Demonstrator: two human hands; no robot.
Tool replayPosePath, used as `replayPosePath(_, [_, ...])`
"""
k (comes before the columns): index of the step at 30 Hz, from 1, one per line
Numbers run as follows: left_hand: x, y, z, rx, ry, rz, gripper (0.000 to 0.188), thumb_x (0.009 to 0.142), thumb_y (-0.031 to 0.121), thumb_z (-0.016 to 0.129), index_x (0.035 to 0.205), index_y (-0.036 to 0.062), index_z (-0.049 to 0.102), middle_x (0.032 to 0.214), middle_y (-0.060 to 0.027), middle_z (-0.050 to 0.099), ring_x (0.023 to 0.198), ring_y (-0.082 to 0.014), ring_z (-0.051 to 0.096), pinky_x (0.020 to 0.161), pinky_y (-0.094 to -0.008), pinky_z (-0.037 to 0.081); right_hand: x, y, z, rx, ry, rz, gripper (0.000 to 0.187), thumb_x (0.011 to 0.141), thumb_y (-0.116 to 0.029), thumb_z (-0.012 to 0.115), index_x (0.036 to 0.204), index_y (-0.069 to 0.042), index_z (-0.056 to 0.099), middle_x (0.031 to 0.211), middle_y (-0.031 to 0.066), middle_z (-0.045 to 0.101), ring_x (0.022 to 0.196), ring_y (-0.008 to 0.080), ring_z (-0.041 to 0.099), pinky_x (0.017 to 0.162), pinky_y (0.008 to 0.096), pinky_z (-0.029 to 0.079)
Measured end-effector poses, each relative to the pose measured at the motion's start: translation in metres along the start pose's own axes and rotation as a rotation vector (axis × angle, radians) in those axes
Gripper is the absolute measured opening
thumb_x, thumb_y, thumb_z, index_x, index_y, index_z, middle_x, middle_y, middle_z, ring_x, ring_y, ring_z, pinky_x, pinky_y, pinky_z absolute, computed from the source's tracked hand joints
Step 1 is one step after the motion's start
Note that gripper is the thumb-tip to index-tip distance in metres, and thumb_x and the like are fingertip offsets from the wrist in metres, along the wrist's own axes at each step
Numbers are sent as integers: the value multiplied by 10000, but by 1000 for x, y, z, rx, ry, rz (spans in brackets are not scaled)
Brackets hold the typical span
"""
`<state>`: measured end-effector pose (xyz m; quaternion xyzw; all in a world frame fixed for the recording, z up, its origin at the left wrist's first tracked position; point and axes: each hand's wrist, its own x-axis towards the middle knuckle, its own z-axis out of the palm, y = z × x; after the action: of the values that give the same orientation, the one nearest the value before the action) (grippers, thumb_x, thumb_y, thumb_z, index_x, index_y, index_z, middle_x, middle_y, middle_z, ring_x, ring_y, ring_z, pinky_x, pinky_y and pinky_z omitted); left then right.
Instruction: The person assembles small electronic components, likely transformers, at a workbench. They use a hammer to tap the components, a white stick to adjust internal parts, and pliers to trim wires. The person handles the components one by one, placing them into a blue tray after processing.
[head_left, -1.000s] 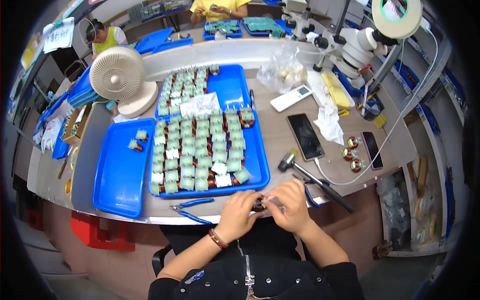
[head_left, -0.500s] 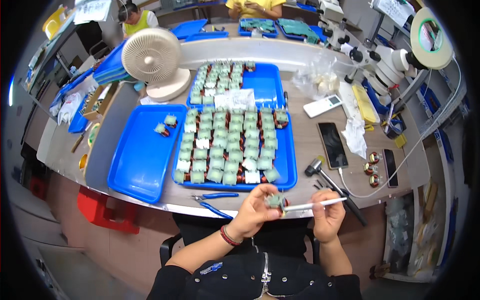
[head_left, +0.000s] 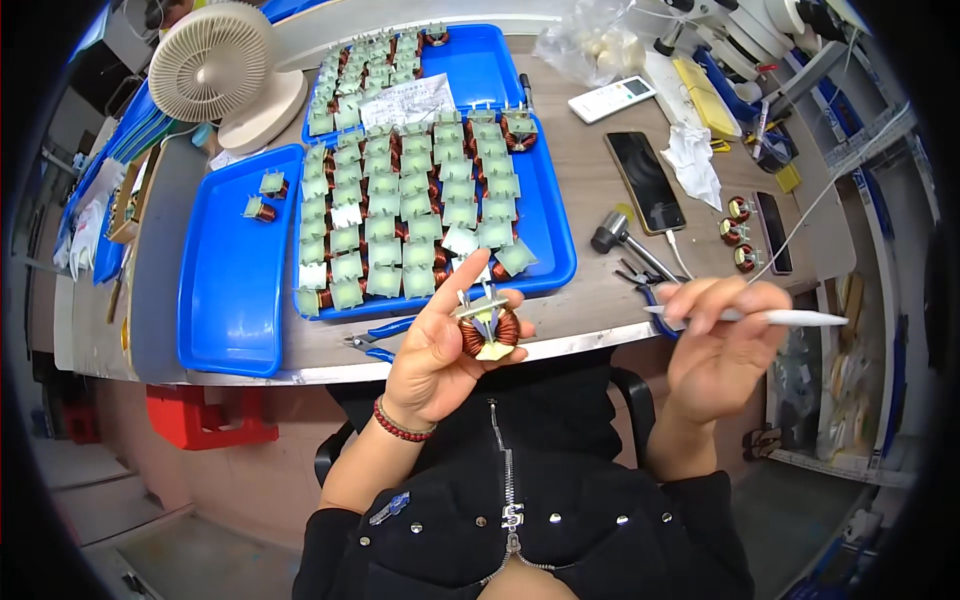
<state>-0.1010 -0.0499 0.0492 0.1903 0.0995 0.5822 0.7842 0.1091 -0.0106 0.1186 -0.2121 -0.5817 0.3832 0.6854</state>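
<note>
My left hand (head_left: 425,360), palm up, holds a copper-wound coil (head_left: 503,335) at the table's front edge. The coil has a pale plate across its upper side, metal pins and a yellowish patch low down; its index finger points up past it. To the right, my right hand (head_left: 722,365) is closed around a slim white pen-like stick (head_left: 805,318), its thin end toward the left. Stick and coil are apart. Beyond my left hand, a blue tray (head_left: 550,240) carries rows of similar coils with pale green plates (head_left: 383,225).
At left another blue tray (head_left: 230,320) holds two coils. Blue-handled cutters (head_left: 385,330) lie beside my left hand. A hammer (head_left: 612,232), a phone (head_left: 645,180), several coils (head_left: 735,232) and a second phone (head_left: 773,235) occupy the right side. A fan (head_left: 215,75) stands at far left.
My right hand has drawn the stick away from the coil, up and to the right. My left hand has moved left and opened out more, with the coil turned. The whole view has shifted.
</note>
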Motion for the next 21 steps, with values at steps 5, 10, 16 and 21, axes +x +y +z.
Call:
replayPosePath(5, [5,7,18,29,-105,-14,844,804,251,632,1405,101,58,1200,-252,478,1040,-351,541,877,-446,446,-28,17,6,-188,-282,85,491,657,-163,774,1065,-40,529,794,50,475,624,115,413,536,229,365])
replayPosePath(10, [6,7,32,98,-99,-13,945,773,245,675,1396,61,-11,1169,-251,493,1057,-345,532,897,-436,451,-26,19,30,-243,-462,208,587,574,-87,806,1108,-42,567,902,55,452,746,125,434,591,218,375])
replayPosePath(16, [2,7,31,190,-16,-13,905,785,245,666,1391,34,28,1187,-233,487,1105,-311,507,927,-401,428,-21,34,28,-295,-455,37,522,537,-118,836,1004,-54,612,872,49,397,722,88,422,504,158,372])
replayPosePath(21, [-3,5,31,378,-4,75,741,844,106,578,1389,34,82,1138,-175,534,1022,-202,553,859,-308,436,-19,29,27,-292,-413,152,486,552,-86,819,1000,-60,631,879,40,408,721,92,464,527,177,363])
